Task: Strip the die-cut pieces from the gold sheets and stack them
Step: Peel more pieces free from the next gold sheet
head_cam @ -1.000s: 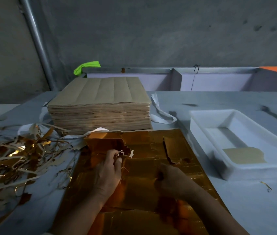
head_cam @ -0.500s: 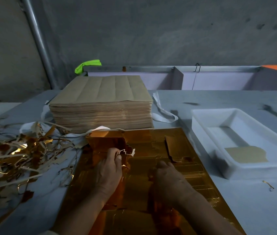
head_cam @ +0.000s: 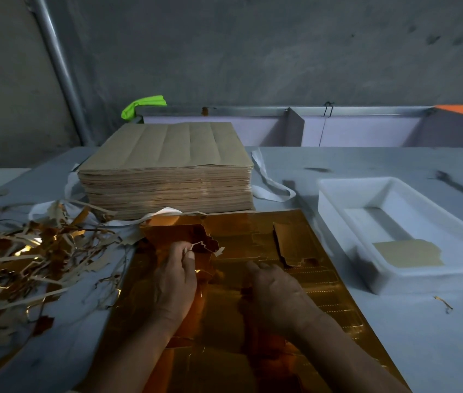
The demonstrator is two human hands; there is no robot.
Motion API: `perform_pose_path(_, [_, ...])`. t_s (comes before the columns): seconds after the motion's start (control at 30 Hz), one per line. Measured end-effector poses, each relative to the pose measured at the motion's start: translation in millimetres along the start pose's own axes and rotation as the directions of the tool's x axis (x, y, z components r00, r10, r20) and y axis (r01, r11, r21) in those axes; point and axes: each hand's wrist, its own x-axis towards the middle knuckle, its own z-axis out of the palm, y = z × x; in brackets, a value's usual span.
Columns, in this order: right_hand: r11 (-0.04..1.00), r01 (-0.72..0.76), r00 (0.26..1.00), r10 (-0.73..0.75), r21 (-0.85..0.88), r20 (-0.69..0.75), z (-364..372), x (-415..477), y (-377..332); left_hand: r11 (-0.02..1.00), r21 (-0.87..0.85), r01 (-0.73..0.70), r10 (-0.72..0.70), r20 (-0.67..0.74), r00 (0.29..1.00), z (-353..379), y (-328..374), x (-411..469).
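A gold die-cut sheet (head_cam: 304, 268) lies flat on the table in front of me. My left hand (head_cam: 175, 279) pinches a thin jagged strip of waste (head_cam: 204, 246) at the sheet's upper left, where a gold piece (head_cam: 173, 232) is lifted. My right hand (head_cam: 274, 293) presses flat on the middle of the sheet. A partly freed gold piece (head_cam: 289, 239) curls up to the right of the hands. A tall stack of brown-backed sheets (head_cam: 168, 171) stands behind the gold sheet.
A pile of gold and brown waste strips (head_cam: 20, 259) covers the table's left side. A white plastic tray (head_cam: 403, 234) at the right holds a small stack of stripped pieces (head_cam: 408, 252). White strapping (head_cam: 270, 182) lies by the tall stack.
My right hand slid a little left and forward over the sheet. My left hand keeps its pinch on the waste strip, almost unmoved.
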Motion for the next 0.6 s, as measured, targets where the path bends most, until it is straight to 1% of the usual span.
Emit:
perform_pose_path(0.07, [1.000, 0.010, 1.000, -0.010, -0.003, -0.004, 0.0, 1.3, -1.0, 1.000, -0.004, 0.001, -0.001, -0.006, 1.000, 0.8, 0.3, 0.1])
perform_pose_path(0.17, [0.997, 0.022, 1.000, -0.023, -0.068, -0.009, -0.1, 4.3, -3.8, 1.000, -0.006, 0.002, -0.002, -0.013, 1.000, 1.3, -0.8, 0.5])
perform_pose_path(0.23, [0.998, 0.027, 1.000, -0.027, -0.058, 0.013, -0.8, 5.4, -5.9, 1.000, -0.006, 0.005, -0.005, -0.017, 1.000, 1.6, -1.3, 1.1])
perform_pose_path(0.33, [0.996, 0.025, 0.997, -0.030, 0.085, 0.068, -1.7, 6.3, -4.0, 1.000, 0.008, 0.017, -0.017, -0.020, 1.000, 2.6, -1.6, 1.7])
perform_pose_path(0.47, [0.953, -0.007, 0.991, -0.033, 0.302, 0.130, -2.6, 11.9, 6.7, 0.999, 0.035, 0.033, -0.034, 0.008, 0.999, 4.4, -4.6, 2.8])
perform_pose_path(0.53, [0.945, -0.030, 0.988, -0.021, 0.325, 0.152, -1.1, 15.8, 12.0, 0.995, 0.091, 0.043, -0.050, 0.069, 0.996, 7.7, -6.9, 4.1])
perform_pose_path(0.6, [0.941, -0.050, 0.987, -0.005, 0.335, 0.162, 1.6, 19.1, 17.1, 0.982, 0.181, 0.057, -0.080, 0.118, 0.990, 11.6, -8.9, 6.3])
